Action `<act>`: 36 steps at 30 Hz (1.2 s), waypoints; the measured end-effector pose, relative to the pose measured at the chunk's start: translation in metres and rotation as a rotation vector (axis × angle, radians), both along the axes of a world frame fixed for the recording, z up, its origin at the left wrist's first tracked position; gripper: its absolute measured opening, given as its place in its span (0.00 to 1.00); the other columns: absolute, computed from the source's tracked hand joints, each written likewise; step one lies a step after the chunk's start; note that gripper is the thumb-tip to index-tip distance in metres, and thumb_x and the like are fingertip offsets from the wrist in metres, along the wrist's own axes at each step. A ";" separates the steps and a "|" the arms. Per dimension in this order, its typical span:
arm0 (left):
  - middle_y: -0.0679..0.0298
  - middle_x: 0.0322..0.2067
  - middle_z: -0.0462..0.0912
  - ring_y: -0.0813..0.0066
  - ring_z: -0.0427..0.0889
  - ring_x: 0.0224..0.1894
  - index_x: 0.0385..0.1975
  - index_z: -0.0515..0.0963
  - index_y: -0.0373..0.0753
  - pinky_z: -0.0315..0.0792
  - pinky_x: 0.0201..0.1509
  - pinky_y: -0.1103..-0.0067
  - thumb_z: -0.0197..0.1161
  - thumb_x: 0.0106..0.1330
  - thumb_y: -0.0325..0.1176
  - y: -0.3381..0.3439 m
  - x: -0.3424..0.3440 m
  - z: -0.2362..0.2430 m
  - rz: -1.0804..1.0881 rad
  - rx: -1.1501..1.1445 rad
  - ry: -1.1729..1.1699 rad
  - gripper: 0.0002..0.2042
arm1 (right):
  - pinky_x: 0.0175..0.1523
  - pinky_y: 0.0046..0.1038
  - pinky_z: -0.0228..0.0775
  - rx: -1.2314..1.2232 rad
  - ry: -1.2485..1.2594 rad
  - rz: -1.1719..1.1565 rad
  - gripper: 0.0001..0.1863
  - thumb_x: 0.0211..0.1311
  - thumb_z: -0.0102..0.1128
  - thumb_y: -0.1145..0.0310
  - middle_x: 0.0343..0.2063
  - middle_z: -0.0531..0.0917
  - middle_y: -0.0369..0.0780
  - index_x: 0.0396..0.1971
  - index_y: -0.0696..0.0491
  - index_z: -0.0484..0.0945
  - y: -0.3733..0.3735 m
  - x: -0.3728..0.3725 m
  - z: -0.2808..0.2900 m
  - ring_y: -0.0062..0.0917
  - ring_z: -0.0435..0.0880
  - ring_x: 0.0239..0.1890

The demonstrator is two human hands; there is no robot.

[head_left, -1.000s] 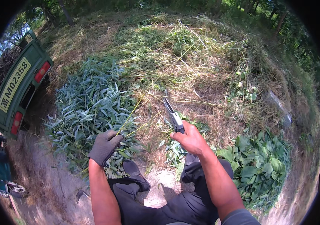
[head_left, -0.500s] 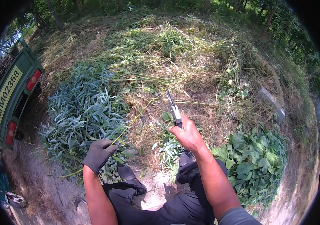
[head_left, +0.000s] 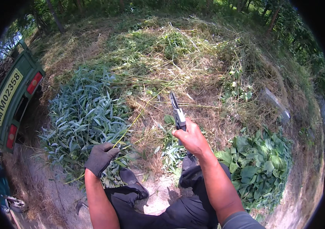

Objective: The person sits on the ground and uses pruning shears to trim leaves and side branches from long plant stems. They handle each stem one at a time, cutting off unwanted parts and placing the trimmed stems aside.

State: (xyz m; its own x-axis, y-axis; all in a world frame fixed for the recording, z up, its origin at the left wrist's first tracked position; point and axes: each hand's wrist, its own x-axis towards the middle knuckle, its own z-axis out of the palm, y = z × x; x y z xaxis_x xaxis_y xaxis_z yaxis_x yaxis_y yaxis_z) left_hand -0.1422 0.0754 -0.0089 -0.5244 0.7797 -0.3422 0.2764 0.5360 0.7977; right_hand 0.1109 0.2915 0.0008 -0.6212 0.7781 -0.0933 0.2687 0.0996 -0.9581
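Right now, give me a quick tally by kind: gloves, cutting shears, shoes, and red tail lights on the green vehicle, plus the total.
Glove: 1
Shears: 1
Shoes: 2
Red tail lights: 2
Total: 6

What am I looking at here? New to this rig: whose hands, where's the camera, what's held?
No machine: these are a person's own two hands. The camera is a wide fisheye worn on the head, looking down, so straight edges bend near the rim. The left hand, in a dark glove, holds a thin yellow-green stem. The bare right hand grips what look like pruning shears. On the ground lie a heap of narrow leaves at left, a heap of broad leaves at right, and dry grass between and beyond. A green vehicle stands far left.
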 end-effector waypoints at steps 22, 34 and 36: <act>0.64 0.21 0.80 0.79 0.76 0.25 0.33 0.83 0.31 0.69 0.31 0.78 0.67 0.60 0.33 -0.001 -0.001 -0.002 -0.043 -0.003 0.006 0.10 | 0.39 0.31 0.67 0.110 -0.052 0.012 0.18 0.51 0.59 0.64 0.25 0.72 0.41 0.35 0.63 0.71 0.000 -0.002 -0.003 0.27 0.71 0.30; 0.58 0.25 0.83 0.71 0.81 0.27 0.34 0.84 0.32 0.73 0.34 0.74 0.67 0.59 0.37 -0.003 -0.005 -0.009 -0.129 -0.048 0.079 0.12 | 0.37 0.31 0.67 0.101 -0.059 0.018 0.16 0.51 0.58 0.64 0.22 0.71 0.39 0.32 0.62 0.70 0.000 -0.004 -0.001 0.25 0.71 0.28; 0.58 0.25 0.83 0.71 0.81 0.27 0.34 0.84 0.33 0.73 0.34 0.75 0.67 0.59 0.37 -0.003 -0.005 -0.009 -0.127 -0.050 0.079 0.12 | 0.36 0.31 0.67 0.085 -0.042 0.020 0.16 0.52 0.58 0.64 0.22 0.71 0.39 0.31 0.62 0.70 0.002 -0.003 -0.008 0.25 0.71 0.28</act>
